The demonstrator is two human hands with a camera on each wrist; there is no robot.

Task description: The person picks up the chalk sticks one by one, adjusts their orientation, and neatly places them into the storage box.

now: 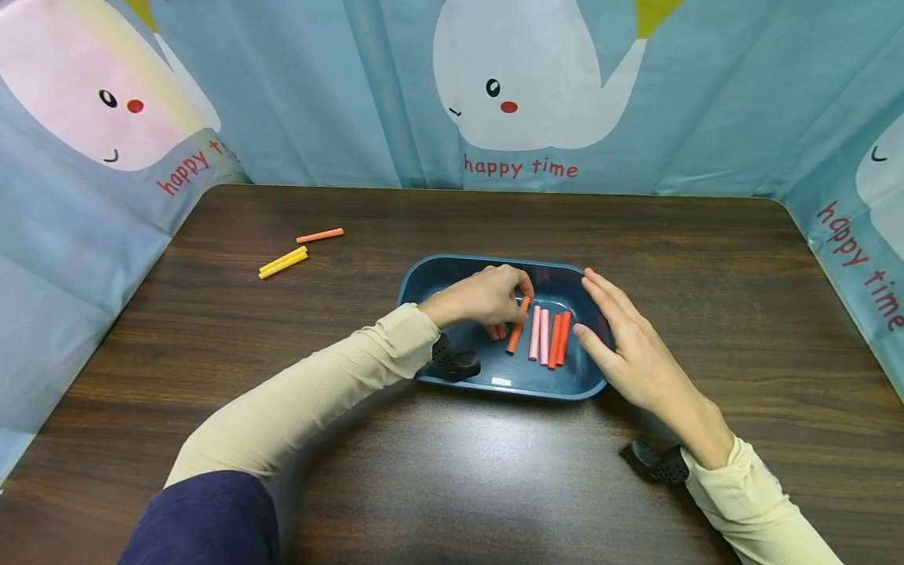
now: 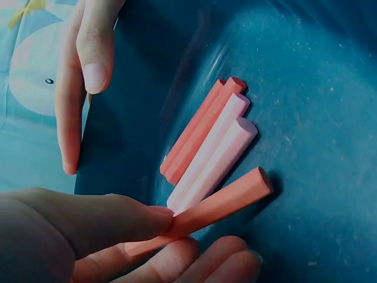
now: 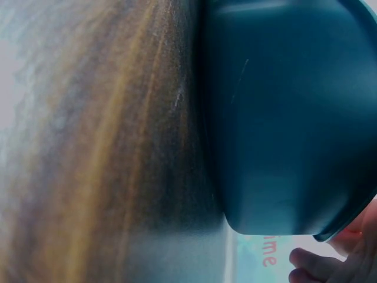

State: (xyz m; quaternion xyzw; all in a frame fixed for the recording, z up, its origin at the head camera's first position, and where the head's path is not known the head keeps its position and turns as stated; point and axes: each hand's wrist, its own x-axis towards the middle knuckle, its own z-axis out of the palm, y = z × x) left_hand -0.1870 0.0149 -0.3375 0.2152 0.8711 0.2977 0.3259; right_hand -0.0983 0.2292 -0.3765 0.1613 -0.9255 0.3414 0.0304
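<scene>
left hand (image 1: pixel 487 294): reaches in over the far side of the tray (image 1: pixel 523 375), thumb and fingertips pinching an orange stick (image 1: pixel 519 328)
pinch point: toward the stick's far end, longer part bare; likely chosen for control of its angle beside the row
held stick, place: inside the tray, just left of the pink sticks (image 1: pixel 544 337); whether its near end touches the floor, cannot tell
held stick, axis: near to far, far end leaning right; in the left wrist view it runs askew to its neighbours
right hand (image 1: pixel 628 345): fingers straight, thumb spread from them, straddling the tray's right end; probably a steadying pose, though firm contact is hard to confirm
pink sticks, lie: paired side by side, long axes near to far, almost square to the tray's long side
red sticks (image 1: pixel 564 339): paired at the right of the row, far ends leaning slightly right; grouping looks to be by colour
under the left hand: reddish stick ends (image 1: pixel 501 331), partly hidden; held or resting, cannot tell
bench (image 1: pixel 424 471), far left: yellow sticks (image 1: pixel 284 265) paired on a diagonal, right ends farther off; a lone orange piece (image 1: pixel 320 235) just beyond, lying nearly left to right
</scene>
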